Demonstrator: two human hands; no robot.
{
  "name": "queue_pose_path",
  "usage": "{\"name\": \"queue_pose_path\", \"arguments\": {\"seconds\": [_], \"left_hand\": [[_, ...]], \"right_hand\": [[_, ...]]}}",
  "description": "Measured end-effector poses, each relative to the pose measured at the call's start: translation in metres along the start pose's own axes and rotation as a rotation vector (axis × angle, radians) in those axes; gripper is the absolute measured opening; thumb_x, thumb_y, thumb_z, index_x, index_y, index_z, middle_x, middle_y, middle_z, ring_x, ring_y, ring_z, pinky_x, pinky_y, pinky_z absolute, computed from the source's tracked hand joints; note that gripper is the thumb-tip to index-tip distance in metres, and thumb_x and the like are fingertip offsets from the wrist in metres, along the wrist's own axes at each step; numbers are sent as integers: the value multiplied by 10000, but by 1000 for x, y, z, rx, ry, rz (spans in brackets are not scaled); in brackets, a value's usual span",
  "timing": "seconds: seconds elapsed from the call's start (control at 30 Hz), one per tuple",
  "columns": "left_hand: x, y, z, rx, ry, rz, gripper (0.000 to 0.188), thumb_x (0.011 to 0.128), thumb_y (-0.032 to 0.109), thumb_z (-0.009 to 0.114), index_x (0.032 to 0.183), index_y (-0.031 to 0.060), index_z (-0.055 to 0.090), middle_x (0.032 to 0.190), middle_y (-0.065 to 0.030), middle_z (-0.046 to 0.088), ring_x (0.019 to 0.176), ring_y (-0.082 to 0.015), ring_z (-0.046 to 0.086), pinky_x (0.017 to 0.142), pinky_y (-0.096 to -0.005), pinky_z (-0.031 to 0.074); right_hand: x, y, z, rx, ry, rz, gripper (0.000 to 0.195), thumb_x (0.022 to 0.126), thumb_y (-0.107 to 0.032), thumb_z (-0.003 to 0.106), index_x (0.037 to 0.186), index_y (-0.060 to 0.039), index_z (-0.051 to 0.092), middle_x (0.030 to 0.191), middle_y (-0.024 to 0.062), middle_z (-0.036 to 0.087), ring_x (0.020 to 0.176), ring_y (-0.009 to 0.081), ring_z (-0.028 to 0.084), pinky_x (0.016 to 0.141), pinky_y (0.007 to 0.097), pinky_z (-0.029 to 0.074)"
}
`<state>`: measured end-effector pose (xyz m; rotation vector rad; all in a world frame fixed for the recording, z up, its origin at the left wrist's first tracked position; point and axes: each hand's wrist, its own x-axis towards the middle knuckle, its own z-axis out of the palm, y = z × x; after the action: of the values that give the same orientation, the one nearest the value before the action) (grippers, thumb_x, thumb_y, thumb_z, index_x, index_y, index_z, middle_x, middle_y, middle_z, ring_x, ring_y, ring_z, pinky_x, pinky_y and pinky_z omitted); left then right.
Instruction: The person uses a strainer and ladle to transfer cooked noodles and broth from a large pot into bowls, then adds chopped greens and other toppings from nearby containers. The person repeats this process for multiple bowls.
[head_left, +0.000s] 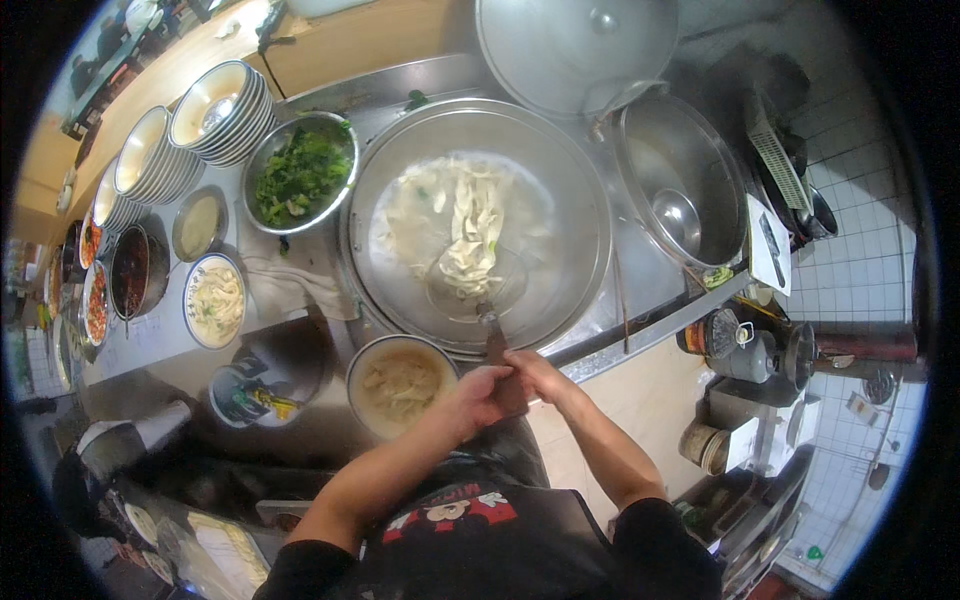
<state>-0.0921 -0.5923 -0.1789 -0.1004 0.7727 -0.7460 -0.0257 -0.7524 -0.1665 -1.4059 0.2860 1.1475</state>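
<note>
Both of my hands grip the handle of a wire-mesh strainer (510, 281) over a large metal pot (592, 247) of steaming water. My left hand (484, 394) and my right hand (536, 375) meet on the broad brown handle (510, 394). Wide pale noodles (476, 225) lie heaped in the strainer basket and trail away into the cloudy water. Just left of my left hand, below the pot, a white bowl with a blue rim (397, 382) holds broth and pale noodles.
A metal bowl of leafy greens (304, 176), stacked bowls (225, 112) and a bowl of noodles (215, 300) stand left. Sauce containers (135, 274) are farther left. At right is a second pot with a ladle (675, 217); a large lid (577, 52) leans behind.
</note>
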Motion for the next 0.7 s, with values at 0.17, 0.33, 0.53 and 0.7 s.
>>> {"name": "queue_pose_path", "arguments": {"seconds": [0.17,0.33,0.53,0.7], "left_hand": [[20,14,14,60,55,226,238,990,102,453,809,5,575,715,-118,618,673,-236,642,631,-369,547],[-19,1,70,610,490,538,104,920,12,472,832,3,527,706,-100,572,533,-218,570,470,-370,496],[-98,-18,61,791,588,738,193,909,16,523,1064,95,440,704,-73,553,496,-192,532,431,-367,455],[-158,-29,75,852,650,778,163,957,55,542,1071,121,446,704,-56,531,512,-170,522,431,-331,418]], "right_hand": [[-41,7,-132,-1143,803,-566,403,882,-191,694,1206,36,617,1101,263,645,1052,441,618,943,481,503],[-52,7,-211,-1383,1133,-219,580,812,-360,761,1238,0,603,1242,167,592,1204,382,519,1003,532,441],[-21,21,-270,-1313,1068,-357,199,864,-201,700,1011,-67,701,908,124,716,945,339,656,893,497,498],[-51,17,-330,-876,980,-505,192,906,-138,633,1016,-3,713,905,208,721,827,417,686,769,455,545]]}}
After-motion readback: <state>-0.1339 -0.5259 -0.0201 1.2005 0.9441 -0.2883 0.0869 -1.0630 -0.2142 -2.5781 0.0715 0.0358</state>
